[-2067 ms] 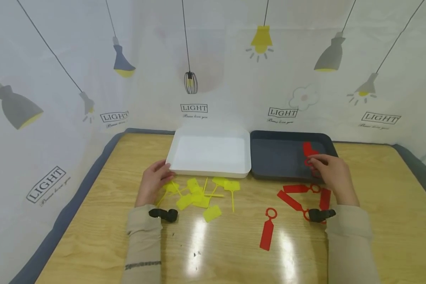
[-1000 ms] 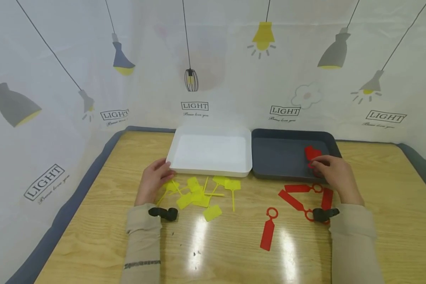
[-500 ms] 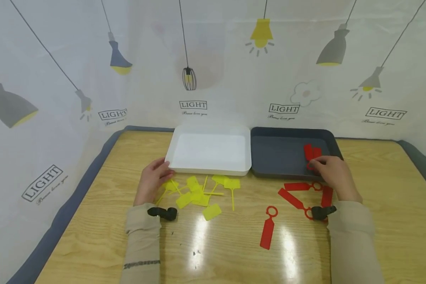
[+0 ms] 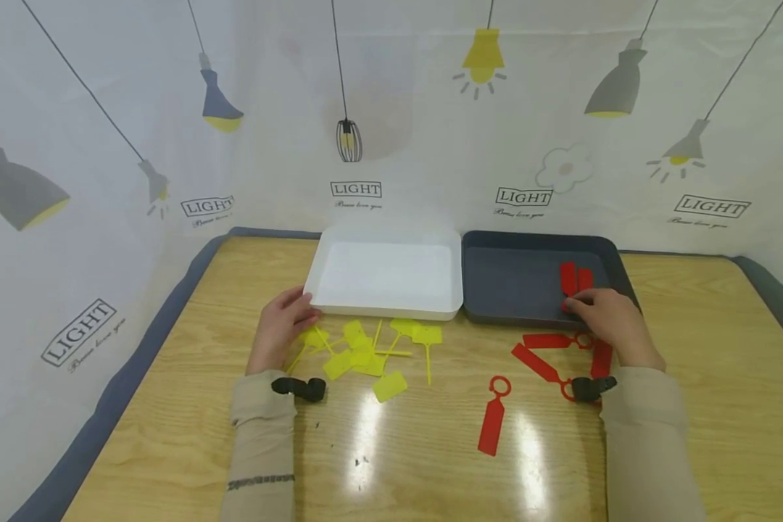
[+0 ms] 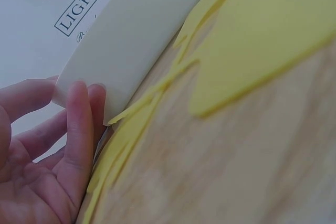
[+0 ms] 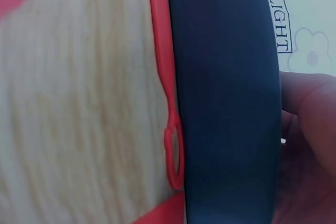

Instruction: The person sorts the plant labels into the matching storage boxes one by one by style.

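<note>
Two red tags [image 4: 568,278] side by side in the dark tray [image 4: 509,286].
They overlapped a second ago; the separation suggests straightening is in progress at the tray's right. Right hand [image 4: 616,322]: fingertips at the tags' near ends; cannot tell whether it pinches one. Left hand [image 4: 280,326]: pinches the near left corner of the white tray [image 4: 385,279], well apart from the right.

Counter [image 4: 437,449]: wood grain, glossy. On it: white tray [image 4: 388,275] and dark tray [image 4: 512,286] side by side; before them, overlapping yellow tags [image 4: 363,358], several red tags [image 4: 491,428].
</note>
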Available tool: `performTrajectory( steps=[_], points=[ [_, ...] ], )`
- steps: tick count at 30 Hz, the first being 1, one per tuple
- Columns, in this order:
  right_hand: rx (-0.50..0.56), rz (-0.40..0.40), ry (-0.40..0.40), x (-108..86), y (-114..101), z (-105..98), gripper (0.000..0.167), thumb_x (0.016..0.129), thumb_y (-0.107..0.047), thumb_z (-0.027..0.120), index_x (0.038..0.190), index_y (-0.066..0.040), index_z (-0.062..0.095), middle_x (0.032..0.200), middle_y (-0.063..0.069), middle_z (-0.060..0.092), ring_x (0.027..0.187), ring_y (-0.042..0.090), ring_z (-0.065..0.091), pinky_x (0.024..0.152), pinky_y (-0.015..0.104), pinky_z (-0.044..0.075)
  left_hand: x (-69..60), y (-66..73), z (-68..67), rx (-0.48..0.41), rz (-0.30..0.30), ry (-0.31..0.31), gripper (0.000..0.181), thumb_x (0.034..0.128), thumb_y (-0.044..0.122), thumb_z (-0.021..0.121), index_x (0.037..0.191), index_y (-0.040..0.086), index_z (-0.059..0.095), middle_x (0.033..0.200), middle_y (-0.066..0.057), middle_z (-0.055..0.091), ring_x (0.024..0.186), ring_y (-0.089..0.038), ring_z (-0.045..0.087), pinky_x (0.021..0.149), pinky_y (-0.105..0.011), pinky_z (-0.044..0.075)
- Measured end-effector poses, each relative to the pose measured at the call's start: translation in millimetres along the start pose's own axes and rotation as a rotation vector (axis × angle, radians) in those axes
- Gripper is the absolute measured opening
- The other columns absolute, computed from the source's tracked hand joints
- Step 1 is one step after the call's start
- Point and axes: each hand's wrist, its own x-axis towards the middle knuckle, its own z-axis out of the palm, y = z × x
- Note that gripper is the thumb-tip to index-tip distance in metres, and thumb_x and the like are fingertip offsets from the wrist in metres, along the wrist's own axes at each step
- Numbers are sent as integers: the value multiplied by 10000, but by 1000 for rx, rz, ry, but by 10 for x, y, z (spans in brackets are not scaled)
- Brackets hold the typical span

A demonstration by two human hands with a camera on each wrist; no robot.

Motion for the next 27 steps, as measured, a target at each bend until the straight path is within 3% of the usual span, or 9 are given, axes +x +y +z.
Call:
performTrajectory(
  steps=[27],
  points=[
    [-35,-61,27,-12,-56,-9,381,905,-236,511,1108,78,583,1106,279,543,1003,412,487,820,543,398,8,1,4,-4,-12,10,551,841,344,601,1318,131,423,1106,-129,550,939,-222,581,803,-278,491]
  ],
)
